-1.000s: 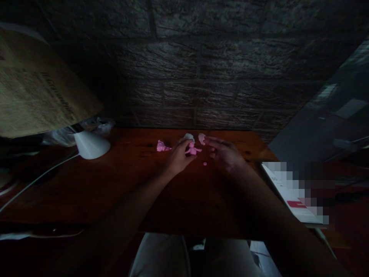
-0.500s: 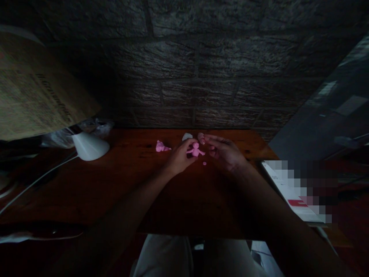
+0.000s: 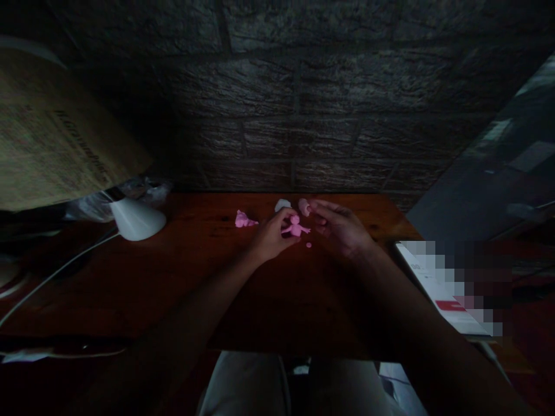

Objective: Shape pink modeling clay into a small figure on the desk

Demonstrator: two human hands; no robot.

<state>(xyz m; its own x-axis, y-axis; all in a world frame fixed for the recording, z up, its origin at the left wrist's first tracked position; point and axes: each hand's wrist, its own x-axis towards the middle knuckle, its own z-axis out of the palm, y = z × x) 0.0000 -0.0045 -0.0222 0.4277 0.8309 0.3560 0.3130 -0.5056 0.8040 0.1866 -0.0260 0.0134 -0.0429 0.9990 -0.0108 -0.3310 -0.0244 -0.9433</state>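
A small pink clay figure (image 3: 295, 229) with a round head and outstretched arms is between the thumb and fingers of my left hand (image 3: 272, 236), held just above the table. My right hand (image 3: 340, 228) is to the right of it, with fingertips closed at the edge of a pale pink clay lump (image 3: 304, 206). A tiny pink clay ball (image 3: 309, 245) lies on the table below the figure. Behind my left hand sits a white lump (image 3: 282, 205), partly hidden by the fingers. A brighter pink clay piece (image 3: 245, 219) rests to the left.
The wooden table (image 3: 173, 277) meets a dark brick wall (image 3: 260, 86). At left stands a lamp with a white cone base (image 3: 139, 221), a paper-covered shade (image 3: 65, 133) and a cord. A white box or sheet (image 3: 446, 294) is at the right edge. The scene is dim.
The clay figure has shifted slightly right and turned in my left hand, so its head and arms show more. My right fingertips have stayed at the pale pink lump, which has tilted a little.
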